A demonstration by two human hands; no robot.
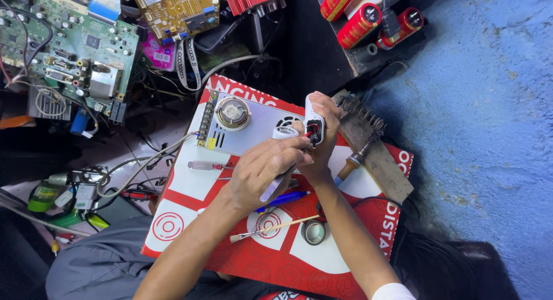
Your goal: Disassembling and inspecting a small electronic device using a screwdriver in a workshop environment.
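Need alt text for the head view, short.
Seen from above, the right hand holds a small white device while the left hand works a thin tool at it, over a red-and-white board strewn with a brush, pen and tape roll.

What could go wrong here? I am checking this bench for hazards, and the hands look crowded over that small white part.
The left hand works a flat tool at the small white device gripped by the right hand; a slip could jab those fingers or tear the thin wires. The soldering iron lies beside the right wrist and might burn it if hot. The screwdriver and brush could roll off the red board.
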